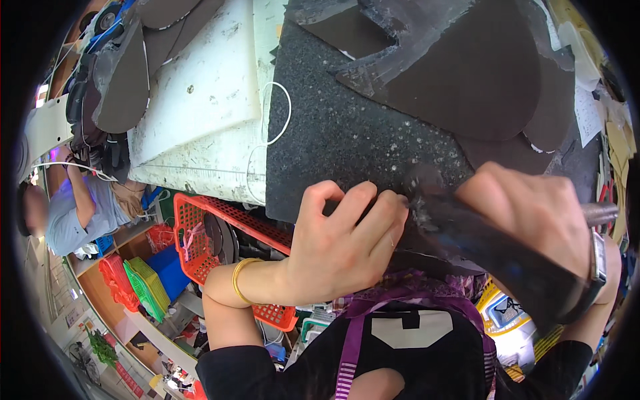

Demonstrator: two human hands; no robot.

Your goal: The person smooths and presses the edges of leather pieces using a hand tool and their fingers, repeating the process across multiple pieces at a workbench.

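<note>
My left hand [350, 237] lies at the near edge of a dark speckled slab [320, 133], its fingers curled and closed. Its fingertips meet the end of a long, dark, flexible strip [490, 247], blurred, that slants down to the right below my right hand. What sits under the left fingers is hidden. My right hand [527, 207] is blurred by motion and closed in a fist. From its outer side sticks out the round, metallic end of a tool [600, 213]; the tool's working end cannot be seen.
Large dark brown cut sheets [460, 80] cover the slab's far right. A white board [200, 87] and more dark cut pieces [127, 93] lie far left. A red plastic basket [193, 250] hangs below the table edge. Another person [87, 207] sits at the left.
</note>
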